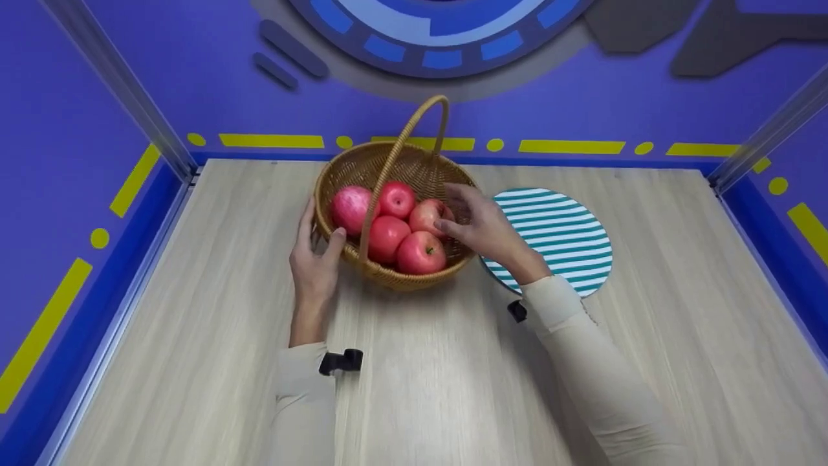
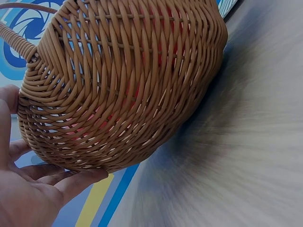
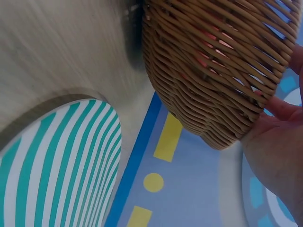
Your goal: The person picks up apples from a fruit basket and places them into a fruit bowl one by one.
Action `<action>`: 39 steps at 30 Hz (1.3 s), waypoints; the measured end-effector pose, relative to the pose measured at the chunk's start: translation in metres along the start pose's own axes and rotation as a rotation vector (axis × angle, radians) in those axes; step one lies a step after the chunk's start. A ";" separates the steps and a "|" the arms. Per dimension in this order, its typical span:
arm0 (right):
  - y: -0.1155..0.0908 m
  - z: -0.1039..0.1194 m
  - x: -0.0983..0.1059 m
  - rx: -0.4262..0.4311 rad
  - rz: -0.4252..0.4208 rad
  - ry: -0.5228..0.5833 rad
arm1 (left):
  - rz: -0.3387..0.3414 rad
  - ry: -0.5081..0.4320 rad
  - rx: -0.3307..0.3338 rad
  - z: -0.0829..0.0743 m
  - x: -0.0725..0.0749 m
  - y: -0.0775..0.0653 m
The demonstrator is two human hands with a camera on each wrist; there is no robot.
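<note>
A wicker basket [image 1: 407, 279] holding five red apples [image 1: 387, 238] sits toward the back of the surface [image 1: 414, 388], just left of a round striped mat [image 1: 563, 239]. The left hand [image 1: 314, 265] grips its side, thumb at the rim and fingers against the outer wall. The right hand [image 1: 488, 230] reaches inside by the rightmost apple [image 1: 424, 215], thumb and fingers apart; whether they press it, I cannot tell

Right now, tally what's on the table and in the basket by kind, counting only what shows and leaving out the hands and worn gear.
Apples: 5
Basket: 1
Mat: 1
Total: 7
</note>
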State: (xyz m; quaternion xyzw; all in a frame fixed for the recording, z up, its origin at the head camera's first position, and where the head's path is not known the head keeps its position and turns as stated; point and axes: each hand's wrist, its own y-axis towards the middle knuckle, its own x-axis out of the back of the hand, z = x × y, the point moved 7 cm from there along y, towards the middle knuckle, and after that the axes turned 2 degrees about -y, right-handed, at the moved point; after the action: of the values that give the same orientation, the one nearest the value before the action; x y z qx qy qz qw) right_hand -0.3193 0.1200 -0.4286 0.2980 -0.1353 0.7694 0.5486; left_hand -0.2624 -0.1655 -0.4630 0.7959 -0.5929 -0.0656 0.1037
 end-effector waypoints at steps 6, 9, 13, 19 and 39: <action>0.007 0.004 -0.004 0.029 0.031 -0.143 | -0.003 0.009 0.000 -0.004 0.001 0.000; 0.010 0.006 -0.007 0.036 0.057 -0.192 | -0.007 0.016 -0.002 -0.006 0.001 0.000; 0.013 0.007 -0.010 -0.001 0.109 -0.234 | -0.013 0.024 0.007 -0.006 0.002 -0.001; 0.020 0.006 -0.013 -0.031 0.187 -0.328 | -0.015 0.038 -0.003 -0.008 0.001 -0.001; 0.031 -0.005 -0.019 -0.027 0.286 -0.334 | 0.004 0.038 -0.018 -0.006 -0.003 -0.002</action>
State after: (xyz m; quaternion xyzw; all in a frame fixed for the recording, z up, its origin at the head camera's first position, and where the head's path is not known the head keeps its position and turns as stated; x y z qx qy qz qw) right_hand -0.3453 0.0965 -0.4401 0.3915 -0.2755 0.7775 0.4078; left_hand -0.2597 -0.1615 -0.4580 0.7947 -0.5920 -0.0558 0.1223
